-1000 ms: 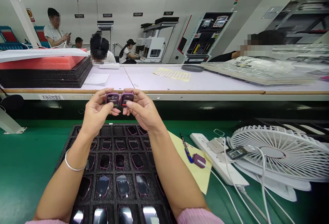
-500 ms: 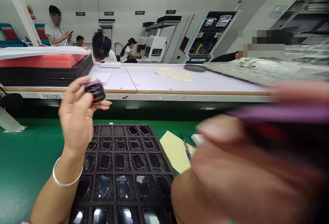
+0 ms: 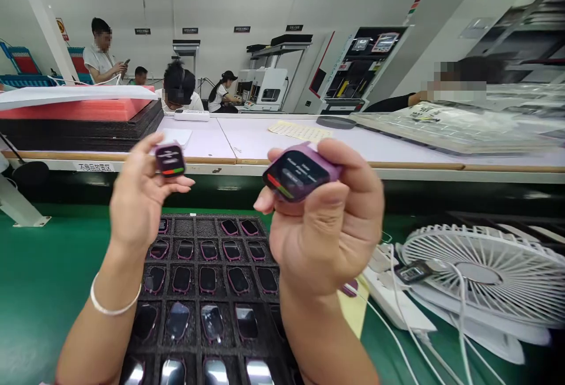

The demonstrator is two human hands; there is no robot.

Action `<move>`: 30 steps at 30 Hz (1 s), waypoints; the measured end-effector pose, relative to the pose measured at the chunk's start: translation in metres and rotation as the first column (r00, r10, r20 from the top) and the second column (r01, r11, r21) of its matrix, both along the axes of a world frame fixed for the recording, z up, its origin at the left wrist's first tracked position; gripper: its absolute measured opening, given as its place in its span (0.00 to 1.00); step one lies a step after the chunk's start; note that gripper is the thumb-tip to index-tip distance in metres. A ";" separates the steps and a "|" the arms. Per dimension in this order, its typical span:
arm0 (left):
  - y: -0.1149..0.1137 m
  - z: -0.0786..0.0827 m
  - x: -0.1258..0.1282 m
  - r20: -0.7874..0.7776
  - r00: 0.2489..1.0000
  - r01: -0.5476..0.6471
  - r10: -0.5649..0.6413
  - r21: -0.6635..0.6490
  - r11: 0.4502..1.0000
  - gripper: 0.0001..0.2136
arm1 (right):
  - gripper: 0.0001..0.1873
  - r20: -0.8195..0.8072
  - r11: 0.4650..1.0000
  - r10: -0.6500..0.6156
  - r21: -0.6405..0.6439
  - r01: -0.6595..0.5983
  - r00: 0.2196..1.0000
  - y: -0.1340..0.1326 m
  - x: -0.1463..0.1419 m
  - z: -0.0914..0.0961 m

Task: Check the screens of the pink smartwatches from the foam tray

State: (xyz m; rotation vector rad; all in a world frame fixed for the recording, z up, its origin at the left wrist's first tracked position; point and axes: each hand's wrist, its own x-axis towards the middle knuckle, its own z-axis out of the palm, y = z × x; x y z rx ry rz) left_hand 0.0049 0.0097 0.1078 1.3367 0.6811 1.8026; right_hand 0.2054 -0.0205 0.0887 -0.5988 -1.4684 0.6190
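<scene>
My left hand (image 3: 139, 196) grips a small purple smartwatch without a strap (image 3: 170, 160), its lit screen turned toward me with a red-orange and green bar at the bottom. Closer to the camera, my right hand (image 3: 326, 226) is closed on a second purple smartwatch (image 3: 300, 173), tilted, its screen also lit with text and a red and green bar. Both are held up above a black foam tray (image 3: 194, 226). In the tray's compartments lie several more purple-framed watches (image 3: 207, 279) with dark screens; a few compartments in the far row hold none. My right forearm hides the tray's right side.
On the right stand a white fan (image 3: 481, 273) and a white power strip (image 3: 397, 291) with several cables. Yellow paper (image 3: 359, 308) lies behind my right forearm. A raised shelf (image 3: 247, 138) crosses ahead, with black and red foam (image 3: 79, 114) at left. Several people are beyond.
My right hand, blurred and close at the far right before, has come left to the middle with its smartwatch. My left hand has shifted slightly right, and its watch screen faces me more squarely.
</scene>
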 end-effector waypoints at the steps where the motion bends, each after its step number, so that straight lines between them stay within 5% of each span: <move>1: 0.015 -0.003 0.003 0.005 0.996 0.092 -0.092 -0.085 0.992 0.18 | 0.23 -0.060 0.998 -0.046 0.049 0.049 0.997 0.001 -0.007 0.002; 4: 0.045 -0.021 0.012 0.020 0.972 0.228 -0.233 -0.307 0.924 0.19 | 0.21 -0.182 0.983 -0.115 0.121 0.138 0.977 0.001 -0.017 0.005; 7: 0.052 -0.034 0.017 0.055 0.961 0.271 -0.272 -0.401 0.875 0.18 | 0.20 -0.219 0.996 -0.044 0.069 0.061 0.975 0.004 -0.015 0.005; 10: 0.048 -0.033 0.018 0.067 0.959 0.281 -0.276 -0.360 0.890 0.18 | 0.18 -0.217 0.987 0.129 -0.061 -0.145 0.968 0.022 -0.010 0.005; 15: 0.042 -0.025 0.017 -0.010 0.990 0.131 -0.138 -0.248 0.960 0.20 | 0.22 -0.307 0.834 0.361 -0.317 -0.452 0.881 0.064 -0.008 0.001; 24: 0.043 -0.029 0.018 -0.181 0.983 -0.025 0.005 -0.107 0.994 0.15 | 0.19 -0.230 0.841 0.280 -0.410 -0.353 0.932 0.078 -0.008 -0.009; 30: 0.041 -0.029 0.019 -0.226 0.968 0.082 -0.107 -0.120 0.989 0.25 | 0.22 -0.288 0.774 0.382 -0.420 -0.474 0.878 0.081 -0.007 -0.005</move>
